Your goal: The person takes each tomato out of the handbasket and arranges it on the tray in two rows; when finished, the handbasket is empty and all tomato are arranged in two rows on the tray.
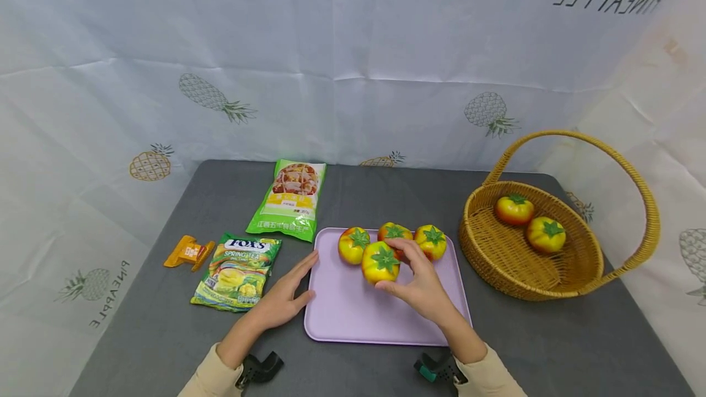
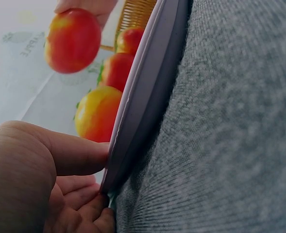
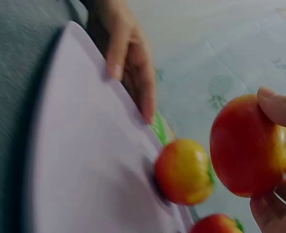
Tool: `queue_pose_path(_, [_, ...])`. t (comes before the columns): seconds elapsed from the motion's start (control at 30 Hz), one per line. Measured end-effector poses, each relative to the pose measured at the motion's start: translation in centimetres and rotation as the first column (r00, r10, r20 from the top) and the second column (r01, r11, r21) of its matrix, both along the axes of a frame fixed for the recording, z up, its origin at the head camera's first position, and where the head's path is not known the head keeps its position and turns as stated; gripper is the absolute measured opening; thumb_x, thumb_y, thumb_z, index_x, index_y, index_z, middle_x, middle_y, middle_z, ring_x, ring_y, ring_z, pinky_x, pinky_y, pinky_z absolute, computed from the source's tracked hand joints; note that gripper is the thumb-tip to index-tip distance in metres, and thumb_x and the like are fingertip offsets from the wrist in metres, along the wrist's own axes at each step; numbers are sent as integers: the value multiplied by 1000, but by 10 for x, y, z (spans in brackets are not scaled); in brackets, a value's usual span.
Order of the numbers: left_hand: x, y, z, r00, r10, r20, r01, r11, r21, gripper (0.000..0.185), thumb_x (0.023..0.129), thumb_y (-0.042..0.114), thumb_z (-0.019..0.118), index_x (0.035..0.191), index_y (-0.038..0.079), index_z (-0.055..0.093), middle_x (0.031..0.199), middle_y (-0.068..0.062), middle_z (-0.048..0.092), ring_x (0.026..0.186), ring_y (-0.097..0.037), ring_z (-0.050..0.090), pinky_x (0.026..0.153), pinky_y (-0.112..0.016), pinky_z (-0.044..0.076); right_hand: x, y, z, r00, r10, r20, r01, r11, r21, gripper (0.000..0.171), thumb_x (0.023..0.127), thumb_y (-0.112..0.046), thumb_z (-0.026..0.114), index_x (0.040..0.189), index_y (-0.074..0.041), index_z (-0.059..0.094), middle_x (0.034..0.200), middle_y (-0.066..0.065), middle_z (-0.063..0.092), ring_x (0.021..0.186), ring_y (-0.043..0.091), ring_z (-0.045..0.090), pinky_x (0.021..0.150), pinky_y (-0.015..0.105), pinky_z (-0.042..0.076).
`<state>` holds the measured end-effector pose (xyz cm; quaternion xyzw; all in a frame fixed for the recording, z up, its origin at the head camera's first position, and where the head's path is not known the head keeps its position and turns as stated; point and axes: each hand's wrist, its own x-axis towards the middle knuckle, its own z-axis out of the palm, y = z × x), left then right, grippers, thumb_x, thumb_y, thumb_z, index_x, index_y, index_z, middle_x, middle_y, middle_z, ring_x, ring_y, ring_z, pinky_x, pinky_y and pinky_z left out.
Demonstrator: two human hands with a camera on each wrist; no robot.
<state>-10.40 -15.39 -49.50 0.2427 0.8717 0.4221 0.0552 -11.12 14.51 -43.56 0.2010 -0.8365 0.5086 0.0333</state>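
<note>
My right hand (image 1: 421, 287) grips a red-and-yellow tomato (image 1: 379, 263) with a green leafy top, thumb on one side and fingers on the other. In the right wrist view that tomato (image 3: 247, 145) is up off the purple tray (image 3: 89, 141). Three more tomatoes stand along the tray's far side: one at left (image 1: 353, 245), one in the middle (image 1: 394, 233) partly covered by my fingers, one at right (image 1: 431, 241). My left hand (image 1: 281, 296) rests against the tray's (image 1: 380, 323) left edge, fingers extended, with the thumb (image 2: 82, 156) touching the rim.
A wicker basket (image 1: 496, 268) with a tall handle stands right of the tray, holding two tomatoes (image 1: 515, 209). Left of the tray lie a green Fox's candy bag (image 1: 237, 271), a green-and-white food packet (image 1: 289, 201) and a small orange wrapped snack (image 1: 189, 252). A printed cloth hangs behind the table.
</note>
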Motion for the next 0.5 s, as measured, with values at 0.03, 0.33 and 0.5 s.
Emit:
queue_pose_path(0.03, [-1, 0, 0, 1000, -1, -7, 1, 1000, -2, 65, 93, 16, 58, 148, 3, 28, 156, -13, 26, 141, -30, 27, 113, -44, 27, 1, -4, -3, 1000, 10, -3, -10, 1000, 8, 73, 70, -23, 84, 133, -9, 50, 128, 3, 50, 114, 17, 52, 98, 31, 48])
queue_pose_path(0.33, [0, 0, 2, 1000, 2, -4, -2, 1000, -6, 65, 92, 14, 59, 148, 3, 28, 155, -13, 27, 141, -30, 28, 113, -45, 27, 11, -28, -24, 987, 137, 85, -146, 984, 105, 70, 72, -35, 81, 132, -13, 51, 131, -3, 51, 114, 13, 52, 98, 33, 48])
queue_pose_path(0.5, [1, 0, 2, 1000, 2, 3, -2, 1000, 1, 65, 91, 10, 59, 148, 2, 29, 155, -14, 27, 141, -30, 28, 112, -47, 27, 14, -31, -29, 979, 189, 80, -200, 968, 155, 72, 73, -34, 81, 133, -9, 50, 131, -2, 52, 113, 13, 52, 99, 32, 46])
